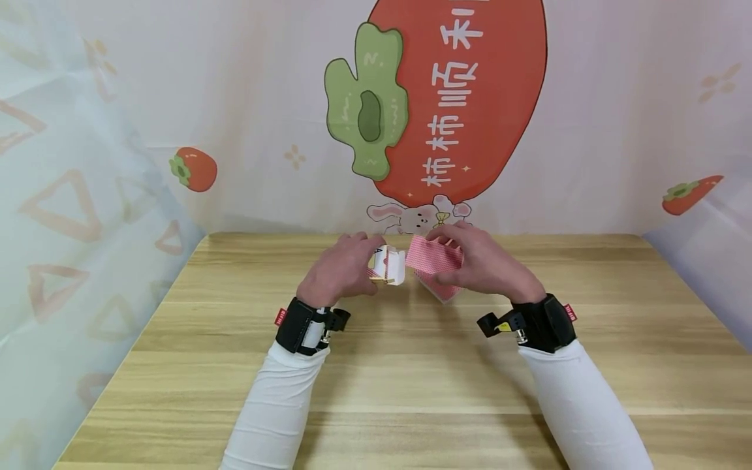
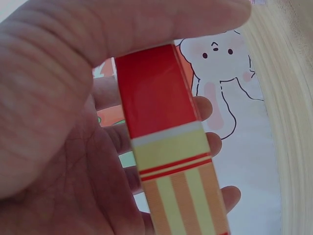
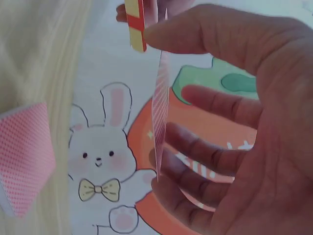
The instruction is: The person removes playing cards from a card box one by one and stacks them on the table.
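My left hand (image 1: pixel 341 269) grips a small playing-card box (image 2: pixel 159 93) with red, cream and orange-striped sides, thumb on one side and fingers on the other. Its white open flap end (image 1: pixel 396 266) points toward the right hand. Between thumb and fingers, my right hand (image 1: pixel 492 266) holds a playing card (image 1: pixel 427 253) with a red-and-white patterned back. The right wrist view shows that card (image 3: pixel 160 112) nearly edge-on, close to the box (image 3: pixel 136 24). On the table below lies a stack of playing cards (image 3: pixel 27 152), partly covered by the held card in the head view.
The wooden table (image 1: pixel 376 405) ends just beyond the hands at a hanging cloth (image 1: pixel 264 98) printed with persimmons and a rabbit. Black wrist straps (image 1: pixel 543 323) with small cameras sit above the white sleeves (image 1: pixel 270 411).
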{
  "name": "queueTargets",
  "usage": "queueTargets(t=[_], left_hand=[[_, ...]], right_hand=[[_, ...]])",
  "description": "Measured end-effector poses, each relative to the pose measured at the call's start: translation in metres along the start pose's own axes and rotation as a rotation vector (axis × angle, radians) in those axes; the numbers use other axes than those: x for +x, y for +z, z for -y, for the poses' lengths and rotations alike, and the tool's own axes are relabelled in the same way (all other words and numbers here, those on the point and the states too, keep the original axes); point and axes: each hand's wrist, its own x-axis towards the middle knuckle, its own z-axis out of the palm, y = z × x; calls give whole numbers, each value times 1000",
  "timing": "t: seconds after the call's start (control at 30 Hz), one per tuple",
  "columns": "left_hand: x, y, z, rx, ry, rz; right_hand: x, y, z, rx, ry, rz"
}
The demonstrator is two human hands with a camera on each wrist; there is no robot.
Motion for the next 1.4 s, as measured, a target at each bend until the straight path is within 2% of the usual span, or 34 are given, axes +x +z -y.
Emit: queueTargets(t=[0.3, 0.53, 0.83, 1.17, 1.4], left_hand=[[0, 0, -4, 16, -7, 6], [-4, 3, -3, -2, -5, -8], [-5, 2, -4, -9, -10, -14], [-3, 0, -5, -22, -13, -4], [-3, 0, -3, -15, -9, -3]], right_hand=[[-2, -6, -5, -121, 117, -50], [-1, 2, -7, -214, 204, -30], [3, 15, -11, -269, 216, -38], [4, 23, -12, -344, 175, -10], [6, 27, -13, -352, 183, 15]])
